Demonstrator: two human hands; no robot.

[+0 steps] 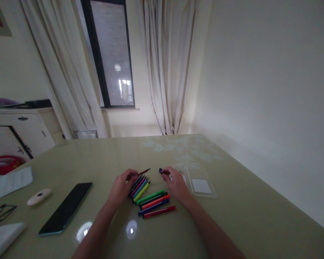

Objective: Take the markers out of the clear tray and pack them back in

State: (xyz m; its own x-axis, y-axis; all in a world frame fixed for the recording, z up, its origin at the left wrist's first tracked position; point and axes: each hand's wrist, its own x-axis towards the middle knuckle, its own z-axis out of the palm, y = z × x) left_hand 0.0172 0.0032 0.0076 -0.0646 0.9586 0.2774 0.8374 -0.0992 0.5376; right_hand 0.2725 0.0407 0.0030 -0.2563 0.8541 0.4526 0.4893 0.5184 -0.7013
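Observation:
My left hand (124, 183) is closed on a slim dark red marker (142, 173), whose dark tip points up and to the right. Just below that hand lies a row of several markers (139, 189) in dark, purple, teal and yellow-green, side by side on the table. My right hand (175, 181) pinches a small dark blue piece (160, 170) that looks like a marker cap; fingers hide most of it. Between my forearms are a green marker (149, 198), an orange-red marker (154, 202), a blue marker (153, 207), a black one and a red marker (159, 212).
Right of my right hand lies a clear plastic case (202, 185) with a white card. On the left are a dark phone (67, 207), an oval white object (39, 197), glasses (1, 214), a white box (5, 235) and a paper sheet (14, 181). A wall borders the table's right side.

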